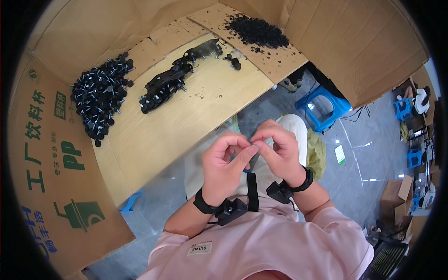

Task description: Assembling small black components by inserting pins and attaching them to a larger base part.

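Note:
My left hand point(224, 161) and my right hand point(281, 151) meet in front of my lap, just off the near edge of the wooden board point(214, 102). Thumbs and forefingers of both are pinched tip to tip. Whatever sits between the fingertips is too small and covered to make out. On the board lies a crumpled black plastic strip point(164, 84) with several black-headed bolts in and around it. A large heap of bolts with round black heads and silver shanks point(101, 93) fills the board's left side. A loose bolt point(236, 64) lies right of the strip.
A pile of small black parts point(258, 31) lies on cardboard at the far right of the table. Cardboard walls point(354, 46) stand around the work surface. On the tiled floor are a blue stool point(322, 106), a yellowish-green bag point(317, 154) and an opened carton point(395, 196).

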